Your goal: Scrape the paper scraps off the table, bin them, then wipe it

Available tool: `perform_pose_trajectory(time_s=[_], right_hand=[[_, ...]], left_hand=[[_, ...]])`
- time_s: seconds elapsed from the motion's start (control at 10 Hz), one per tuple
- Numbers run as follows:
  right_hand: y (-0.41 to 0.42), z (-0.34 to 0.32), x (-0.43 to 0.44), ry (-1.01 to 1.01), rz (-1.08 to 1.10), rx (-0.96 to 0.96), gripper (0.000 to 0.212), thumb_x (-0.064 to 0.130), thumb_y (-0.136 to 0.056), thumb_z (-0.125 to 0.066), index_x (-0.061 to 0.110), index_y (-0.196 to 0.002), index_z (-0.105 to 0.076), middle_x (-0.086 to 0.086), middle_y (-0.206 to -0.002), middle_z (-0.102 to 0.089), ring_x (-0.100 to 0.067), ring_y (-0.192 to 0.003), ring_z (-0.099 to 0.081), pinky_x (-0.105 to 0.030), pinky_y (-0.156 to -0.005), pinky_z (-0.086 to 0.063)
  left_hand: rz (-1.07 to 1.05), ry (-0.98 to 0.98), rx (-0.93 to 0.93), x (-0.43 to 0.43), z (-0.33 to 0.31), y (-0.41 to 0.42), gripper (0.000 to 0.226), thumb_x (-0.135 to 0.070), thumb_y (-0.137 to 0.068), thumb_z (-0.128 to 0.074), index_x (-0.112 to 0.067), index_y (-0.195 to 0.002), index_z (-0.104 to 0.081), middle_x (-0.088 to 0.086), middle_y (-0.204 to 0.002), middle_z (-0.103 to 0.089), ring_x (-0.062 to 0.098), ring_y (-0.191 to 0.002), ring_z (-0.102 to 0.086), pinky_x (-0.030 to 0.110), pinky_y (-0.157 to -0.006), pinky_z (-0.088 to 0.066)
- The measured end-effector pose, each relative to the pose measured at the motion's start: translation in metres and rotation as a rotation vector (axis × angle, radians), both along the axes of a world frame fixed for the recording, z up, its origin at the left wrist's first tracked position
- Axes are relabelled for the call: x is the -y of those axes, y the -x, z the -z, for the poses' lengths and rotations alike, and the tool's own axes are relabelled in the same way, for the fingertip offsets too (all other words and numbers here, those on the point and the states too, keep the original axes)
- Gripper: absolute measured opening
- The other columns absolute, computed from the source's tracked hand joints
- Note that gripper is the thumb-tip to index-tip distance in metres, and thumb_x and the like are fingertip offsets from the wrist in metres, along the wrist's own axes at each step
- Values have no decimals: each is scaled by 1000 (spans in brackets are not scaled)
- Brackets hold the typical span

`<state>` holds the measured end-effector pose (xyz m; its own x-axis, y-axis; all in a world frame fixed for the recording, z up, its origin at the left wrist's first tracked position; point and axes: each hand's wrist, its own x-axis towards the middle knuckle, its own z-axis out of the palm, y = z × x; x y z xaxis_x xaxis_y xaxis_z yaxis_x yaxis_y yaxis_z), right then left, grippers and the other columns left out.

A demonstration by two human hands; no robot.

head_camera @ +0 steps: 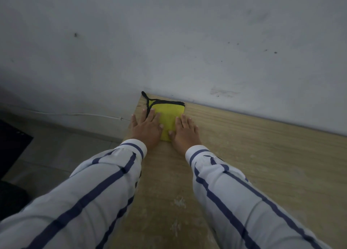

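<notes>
A folded yellow cloth (169, 115) with black edging lies at the far left corner of the light wooden table (262, 154), close to the wall. My left hand (147, 127) presses flat on the cloth's left side, fingers straight and spread. On the cloth's right side my right hand (185, 131) lies flat as well, its thumb on the yellow fabric. Pale whitish smears (179, 201) mark the tabletop nearer to me. No paper scraps show on the table.
A grey-white wall (187, 42) runs directly behind the table. The table's left edge drops to a tiled floor (56, 151). A thin white cable (78, 114) runs along the wall base, and a dark object (11, 147) stands at the far left.
</notes>
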<state>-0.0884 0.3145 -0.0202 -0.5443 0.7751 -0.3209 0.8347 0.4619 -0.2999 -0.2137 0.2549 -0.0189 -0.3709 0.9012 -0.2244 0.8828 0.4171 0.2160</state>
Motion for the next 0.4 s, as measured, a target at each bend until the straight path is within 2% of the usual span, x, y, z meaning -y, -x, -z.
perform_pose_trajectory(time_s=[0.2,0.4], right_hand=[[-46,-27,8,-3,82,-19,57,35,-96,-34,14,-145,-13,-9,-157,1,-30,-143,5,-46,-115,-3],[-109,-66,13,-110,100,-53,56,39,-95,-35,17,-144,-19,-10,-157,-4,-32,-143,2,-47,-114,-8]], left_hand=[[43,-35,8,9,-28,-30,50,-37,-99,-22,-20,-146,-20,4,-158,-5,28,-144,4,51,-114,-1],[113,-153,-19,9,-66,-96,49,-37,-99,-22,-18,-144,-25,4,-157,-10,28,-144,0,50,-114,-6]])
